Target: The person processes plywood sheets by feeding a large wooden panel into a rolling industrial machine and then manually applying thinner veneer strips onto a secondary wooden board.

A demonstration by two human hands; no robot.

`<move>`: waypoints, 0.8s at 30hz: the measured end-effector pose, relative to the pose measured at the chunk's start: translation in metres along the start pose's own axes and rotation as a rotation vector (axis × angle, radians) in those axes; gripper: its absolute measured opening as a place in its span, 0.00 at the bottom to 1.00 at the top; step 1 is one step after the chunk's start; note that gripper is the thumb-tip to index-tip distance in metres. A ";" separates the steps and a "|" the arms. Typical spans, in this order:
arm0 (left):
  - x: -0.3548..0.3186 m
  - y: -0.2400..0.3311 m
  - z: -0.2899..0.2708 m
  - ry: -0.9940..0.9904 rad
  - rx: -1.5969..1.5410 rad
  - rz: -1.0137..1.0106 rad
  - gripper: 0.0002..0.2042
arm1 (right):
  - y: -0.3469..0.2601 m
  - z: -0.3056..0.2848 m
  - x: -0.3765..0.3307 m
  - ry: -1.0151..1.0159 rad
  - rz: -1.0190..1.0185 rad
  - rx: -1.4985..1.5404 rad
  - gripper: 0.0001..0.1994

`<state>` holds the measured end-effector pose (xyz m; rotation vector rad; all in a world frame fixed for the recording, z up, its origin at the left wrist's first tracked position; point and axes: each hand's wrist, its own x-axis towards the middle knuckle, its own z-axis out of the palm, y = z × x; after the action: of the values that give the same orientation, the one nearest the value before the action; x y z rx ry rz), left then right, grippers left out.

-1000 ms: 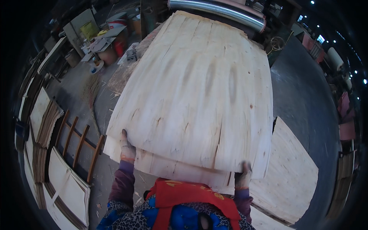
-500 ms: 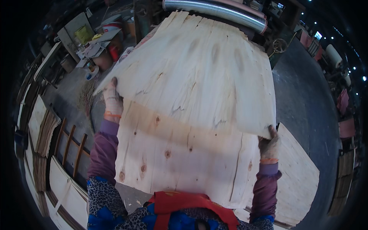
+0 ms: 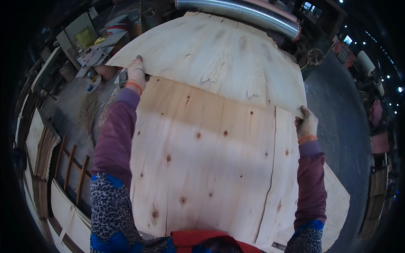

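Upper veneer sheet (image 3: 219, 59): thin, pale raw wood, matt, with a ragged split edge. Lower veneer sheet (image 3: 211, 168): matt unfinished wood, knotted, with one long crack. Both hands wear knitted cloth gloves; the duct pipe (image 3: 240, 10) is glossy ribbed metal.

Bright, sharp centre; dim surroundings; fisheye bends and blackens the rim.

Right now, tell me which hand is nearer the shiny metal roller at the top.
Left. The left hand grips the upper veneer sheet by its near-left corner, closer to the metal roller; the right hand holds the sheet's right corner, farther down.
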<state>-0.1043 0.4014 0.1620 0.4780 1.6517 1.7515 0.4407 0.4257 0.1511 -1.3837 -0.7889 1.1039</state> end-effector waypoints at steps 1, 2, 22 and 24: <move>0.018 -0.015 0.000 -0.008 0.216 0.004 0.21 | 0.011 0.011 0.019 -0.001 -0.037 -0.058 0.12; 0.044 -0.034 -0.003 -0.041 0.194 -0.062 0.21 | 0.021 0.028 0.036 -0.018 -0.071 -0.111 0.14; -0.249 -0.189 -0.110 -0.266 -0.140 -0.068 0.12 | 0.169 -0.195 -0.177 -0.045 0.203 -0.051 0.16; -0.290 -0.205 -0.124 -0.260 -0.108 -0.111 0.13 | 0.204 -0.237 -0.208 0.092 0.009 -0.181 0.19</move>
<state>0.0620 0.1069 -0.0017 0.5290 1.3689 1.6129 0.5646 0.1220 -0.0325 -1.5788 -0.8323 0.9870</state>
